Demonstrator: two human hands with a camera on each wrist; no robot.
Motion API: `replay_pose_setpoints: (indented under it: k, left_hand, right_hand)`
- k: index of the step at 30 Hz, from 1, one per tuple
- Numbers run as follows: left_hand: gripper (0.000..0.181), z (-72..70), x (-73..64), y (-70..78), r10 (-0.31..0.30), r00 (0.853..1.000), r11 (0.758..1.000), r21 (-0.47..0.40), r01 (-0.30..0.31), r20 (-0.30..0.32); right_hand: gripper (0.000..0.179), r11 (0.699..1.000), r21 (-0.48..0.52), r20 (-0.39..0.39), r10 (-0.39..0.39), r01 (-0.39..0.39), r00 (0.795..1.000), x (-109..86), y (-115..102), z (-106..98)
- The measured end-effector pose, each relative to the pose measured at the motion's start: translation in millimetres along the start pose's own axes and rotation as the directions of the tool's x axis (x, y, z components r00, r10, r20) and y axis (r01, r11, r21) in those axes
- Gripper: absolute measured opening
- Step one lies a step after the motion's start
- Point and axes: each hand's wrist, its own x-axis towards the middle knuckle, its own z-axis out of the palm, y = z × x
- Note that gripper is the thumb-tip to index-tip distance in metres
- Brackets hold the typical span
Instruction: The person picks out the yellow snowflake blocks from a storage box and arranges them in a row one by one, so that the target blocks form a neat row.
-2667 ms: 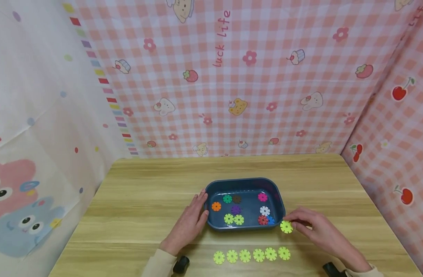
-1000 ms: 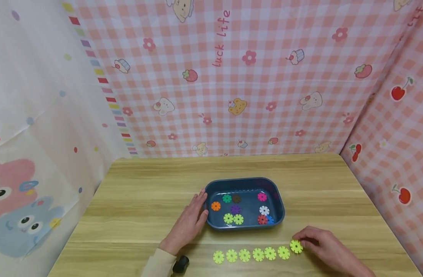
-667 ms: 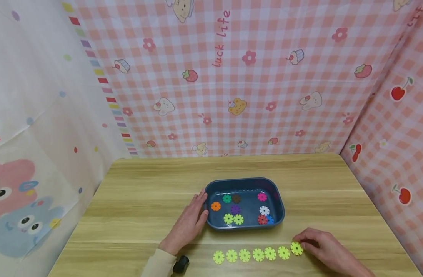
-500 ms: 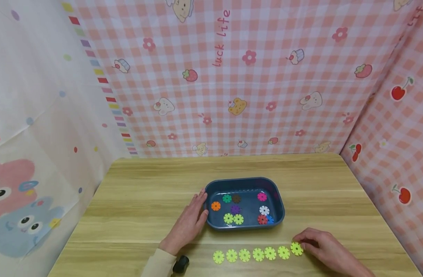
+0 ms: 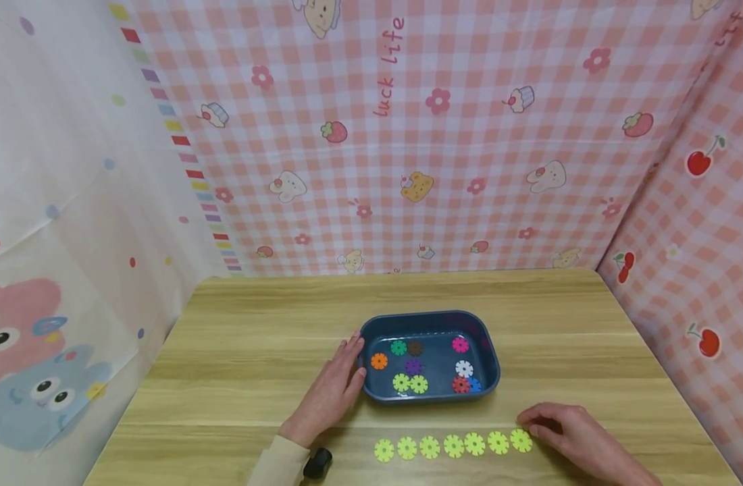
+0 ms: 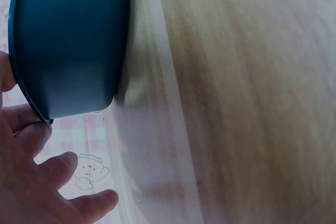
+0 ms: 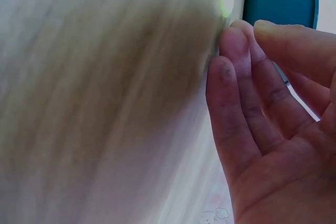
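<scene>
In the head view, seven-odd, that is several, yellow-green notched plastic discs (image 5: 453, 446) lie in a row on the table. At the row's right end lies one yellow-green disc (image 5: 521, 441), flat on the wood. My right hand (image 5: 566, 432) hovers at this disc's upper right edge, thumb and fingers bent loosely. The right wrist view shows nothing pinched between its fingertips (image 7: 233, 40). My left hand (image 5: 329, 391) rests against the left side of a dark blue tray (image 5: 429, 398), fingers extended along the rim. The left wrist view shows fingers (image 6: 34, 137) touching that rim.
Inside the tray lie two more yellow-green discs (image 5: 410, 383) and orange (image 5: 379, 361), green, brown, purple, pink (image 5: 460, 345), white, red and blue ones. The wooden table (image 5: 256, 337) meets patterned cloth walls at the back and sides.
My right hand has brought a yellow-green disc from beside the tray to the row's right end. It has lowered and let go of it. The left hand has stayed on the tray.
</scene>
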Motion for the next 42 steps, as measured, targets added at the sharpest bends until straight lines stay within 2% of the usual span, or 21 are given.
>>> replay_pose_setpoints:
  k: [6,9,11,14,18,25,32,35,42]
  left_hand:
    - [0.056,-1.1,-1.3,0.4,0.002,1.000,1.000,-0.007,-0.002,-0.002]
    - [0.056,-1.1,-1.4,0.5,0.002,1.000,1.000,-0.004,-0.002,-0.003]
    - [0.056,-1.0,-1.3,0.4,0.002,1.000,1.000,-0.002,-0.002,-0.003]
    - [0.056,-0.9,-1.3,0.3,0.001,1.000,1.000,-0.004,-0.001,-0.004]
    - [0.056,-0.9,-1.7,0.4,-0.003,1.000,1.000,-0.008,0.003,-0.004]
    - [0.056,-1.0,-2.3,0.3,-0.004,1.000,1.000,-0.008,0.004,-0.006]
    - [0.056,-0.7,-2.2,-0.3,-0.004,1.000,1.000,-0.002,0.004,-0.004]
    - [0.056,-1.2,-1.6,0.0,-0.003,1.000,1.000,-0.003,0.003,-0.007]
    - [0.057,-2.2,-1.1,1.0,-0.003,1.000,1.000,-0.001,0.003,0.003]
  right_hand:
    - [0.012,0.998,0.054,-0.027,0.045,-0.044,0.999,3.8,-10,-7]
    - [0.011,0.998,0.058,-0.083,-0.016,0.021,0.996,7.8,-19,-11]
    - [0.011,0.995,0.026,-0.138,-0.091,0.095,0.986,11.0,-26,-13]
    - [0.012,0.982,-0.040,-0.235,-0.191,0.187,0.953,16.0,-38,-13]
    - [0.017,0.973,-0.051,-0.297,-0.228,0.223,0.927,23.3,-57,-11]
    - [0.022,0.960,-0.051,-0.321,-0.276,0.274,0.906,41.8,-79,-1]
    - [0.022,0.936,-0.077,-0.327,-0.348,0.343,0.879,62.6,-89,10]
    - [0.020,0.931,-0.074,-0.313,-0.361,0.357,0.878,71.3,-91,14]
    - [0.011,0.951,-0.067,-0.233,-0.309,0.302,0.922,88.8,-96,22]
